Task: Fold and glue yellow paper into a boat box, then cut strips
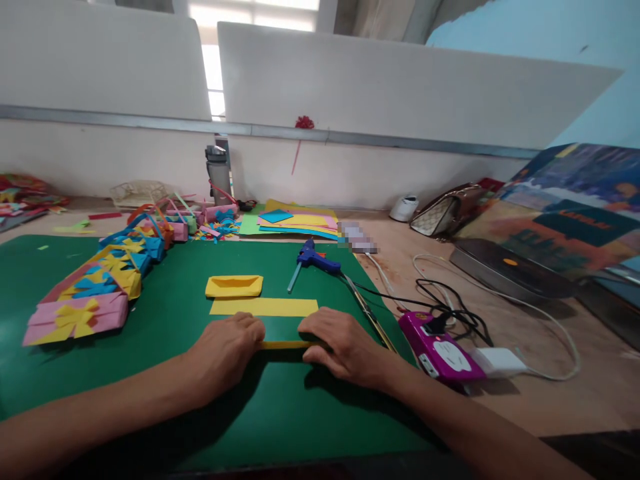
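A narrow yellow paper strip (284,345) runs between my two hands, low over the green mat (200,427). My left hand (227,347) is closed on its left end. The thumb and fingers of my right hand (340,347) close around the right end, and the paper there is partly hidden. Just beyond my hands lies a flat yellow paper rectangle (265,307). Behind that sits a folded yellow paper tray (234,287). A blue glue gun (315,258) with a pale blue stick rests farther back on the mat.
Decorated paper baskets (80,320) with bows line the left side. Coloured paper sheets (295,220) and a grey bottle (218,177) stand at the back. To the right are a purple power strip (440,347), tangled cables (450,300), a handbag (440,210) and a dark case (510,270).
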A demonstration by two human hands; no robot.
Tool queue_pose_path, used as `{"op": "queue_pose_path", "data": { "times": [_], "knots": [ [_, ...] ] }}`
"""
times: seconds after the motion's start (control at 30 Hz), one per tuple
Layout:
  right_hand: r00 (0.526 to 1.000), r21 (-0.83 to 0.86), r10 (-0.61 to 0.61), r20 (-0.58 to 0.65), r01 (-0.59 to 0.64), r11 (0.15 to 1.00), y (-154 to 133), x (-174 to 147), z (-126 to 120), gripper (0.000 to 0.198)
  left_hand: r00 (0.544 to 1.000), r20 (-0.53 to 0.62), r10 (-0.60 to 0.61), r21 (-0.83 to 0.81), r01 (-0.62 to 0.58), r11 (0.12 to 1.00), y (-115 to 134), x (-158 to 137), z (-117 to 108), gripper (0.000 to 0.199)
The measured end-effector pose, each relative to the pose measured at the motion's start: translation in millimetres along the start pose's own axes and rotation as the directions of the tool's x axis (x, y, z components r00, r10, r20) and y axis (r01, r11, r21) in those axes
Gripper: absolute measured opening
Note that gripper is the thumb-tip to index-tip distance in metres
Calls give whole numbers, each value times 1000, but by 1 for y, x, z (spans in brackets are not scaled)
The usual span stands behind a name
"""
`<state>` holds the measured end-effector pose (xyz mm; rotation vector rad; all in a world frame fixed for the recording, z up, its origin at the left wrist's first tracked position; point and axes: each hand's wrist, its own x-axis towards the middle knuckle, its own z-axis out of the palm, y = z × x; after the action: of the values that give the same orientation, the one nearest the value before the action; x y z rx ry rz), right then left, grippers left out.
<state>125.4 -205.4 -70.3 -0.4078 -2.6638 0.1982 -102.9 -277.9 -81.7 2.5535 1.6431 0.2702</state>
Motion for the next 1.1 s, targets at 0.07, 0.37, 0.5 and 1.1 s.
{"op": "queue_pose_path", "data": {
  "times": [0.07,0.37,0.5,1.1],
  "knots": [
    [997,-35,59,50,-57,998,3,1,5,25,999,-22,23,49,-22,999,-6,4,2,20],
    [994,-81,-8,-106,0,997,-3,5,-1,14,892,-306,334,379,-208,902,-3,-2,-3,22],
    [998,-223,-35,-56,22,975,-11,3,1,30,891,-248,381,466,-235,853,5,-6,-3,15],
    [972,-58,216,92,-212,976,-19,-4,3,18,956,-215,201,214,-155,964,5,-9,16,26]
  ]
}}
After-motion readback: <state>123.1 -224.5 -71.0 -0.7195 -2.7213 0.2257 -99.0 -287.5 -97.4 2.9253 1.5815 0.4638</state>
